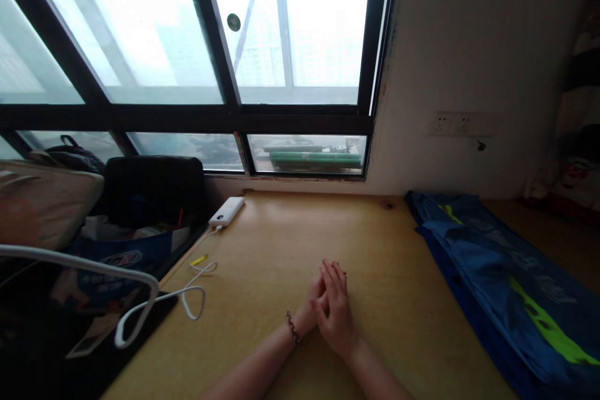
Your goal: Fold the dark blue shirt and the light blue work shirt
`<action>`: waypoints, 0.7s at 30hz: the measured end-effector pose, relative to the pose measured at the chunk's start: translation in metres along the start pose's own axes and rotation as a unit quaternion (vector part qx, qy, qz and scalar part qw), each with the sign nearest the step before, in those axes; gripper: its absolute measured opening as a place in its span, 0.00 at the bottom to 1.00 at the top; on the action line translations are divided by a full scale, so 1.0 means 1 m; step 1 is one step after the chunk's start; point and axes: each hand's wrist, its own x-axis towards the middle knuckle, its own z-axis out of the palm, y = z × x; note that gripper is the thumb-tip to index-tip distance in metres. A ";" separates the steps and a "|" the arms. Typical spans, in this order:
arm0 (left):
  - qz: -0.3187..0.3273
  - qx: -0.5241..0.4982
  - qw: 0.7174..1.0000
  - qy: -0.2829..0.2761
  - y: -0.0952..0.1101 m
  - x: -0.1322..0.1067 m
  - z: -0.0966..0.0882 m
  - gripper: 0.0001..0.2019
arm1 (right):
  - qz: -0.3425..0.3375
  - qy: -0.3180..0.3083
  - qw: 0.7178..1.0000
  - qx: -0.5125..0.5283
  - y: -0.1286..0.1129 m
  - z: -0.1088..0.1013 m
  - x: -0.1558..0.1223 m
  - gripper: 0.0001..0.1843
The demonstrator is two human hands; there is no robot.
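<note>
My two hands rest together on the yellow-brown wooden table [276, 244], near its front middle. My right hand [336, 315] lies on top of my left hand [313, 295], its fingers stretched out flat and pointing away from me. Only the edge and some fingers of the left hand show beneath it; they look extended too. A dark beaded bracelet [293, 329] sits on my left wrist. Neither hand holds anything.
A white power bank [227, 211] lies at the table's far left, its white cable [190, 300] looping off the left edge. A blue and green bag [506, 287] covers the table's right side. Bags and a black case [150, 190] crowd the left. A window and a wall socket [452, 124] are beyond.
</note>
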 end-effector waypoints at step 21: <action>0.080 -0.220 0.972 -0.004 -0.013 -0.001 0.000 0.27 | 0.008 -0.032 0.986 0.164 0.007 -0.010 0.003 0.30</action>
